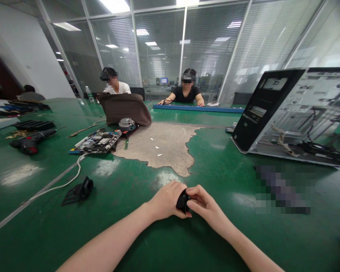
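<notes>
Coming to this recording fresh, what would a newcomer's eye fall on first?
Likely the open-sided HP computer tower at the right, then the ragged pale patch in the middle of the green tabletop. At the near centre, the left hand and right hand hold a small black part between them.

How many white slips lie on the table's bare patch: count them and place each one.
3: the far slip, the middle slip and the near slip, in a slanting row on the bare patch. The circuit board at the patch's left edge may hide more.
</notes>
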{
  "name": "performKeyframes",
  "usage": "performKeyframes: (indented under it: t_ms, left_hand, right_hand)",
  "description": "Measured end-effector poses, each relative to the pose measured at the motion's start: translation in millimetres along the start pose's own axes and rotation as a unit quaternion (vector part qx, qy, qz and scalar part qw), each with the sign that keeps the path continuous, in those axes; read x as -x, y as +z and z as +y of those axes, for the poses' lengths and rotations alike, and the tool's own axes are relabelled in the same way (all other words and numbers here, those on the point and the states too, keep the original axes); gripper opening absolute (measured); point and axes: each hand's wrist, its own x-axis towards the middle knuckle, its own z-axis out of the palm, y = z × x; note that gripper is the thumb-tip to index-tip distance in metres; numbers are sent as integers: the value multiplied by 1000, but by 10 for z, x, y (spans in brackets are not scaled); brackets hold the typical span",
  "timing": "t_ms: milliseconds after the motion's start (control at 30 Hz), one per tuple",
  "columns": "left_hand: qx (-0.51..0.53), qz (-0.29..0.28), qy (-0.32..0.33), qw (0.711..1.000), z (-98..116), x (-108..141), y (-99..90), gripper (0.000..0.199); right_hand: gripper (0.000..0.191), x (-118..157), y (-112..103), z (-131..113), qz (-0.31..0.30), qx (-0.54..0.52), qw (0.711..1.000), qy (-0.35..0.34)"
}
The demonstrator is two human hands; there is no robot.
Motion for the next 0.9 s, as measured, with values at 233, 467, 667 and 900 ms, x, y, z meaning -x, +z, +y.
performKeyframes:
  t_ms: [233, 467, 667, 900]
  left_hand:
    - [-2, -4, -16, 1000, 3, 2, 6, 51]
    - [6, 2, -5, 1000, -5, -3, 11, 52]
    - [7, 1, -8, 1000, 3, -2, 4, 53]
    - [3, -2, -6, 1000, 6, 2, -3, 50]
  right_hand:
    - [25, -12, -8, -13, -6, 13, 1000, 11]
    - [18, 7, -6, -31, 2, -10, 1000, -17]
    - [20, -41, 3, 5, 22, 12, 1000, 5]
    - [25, 15, 4, -65, -17, 5, 1000, -5]
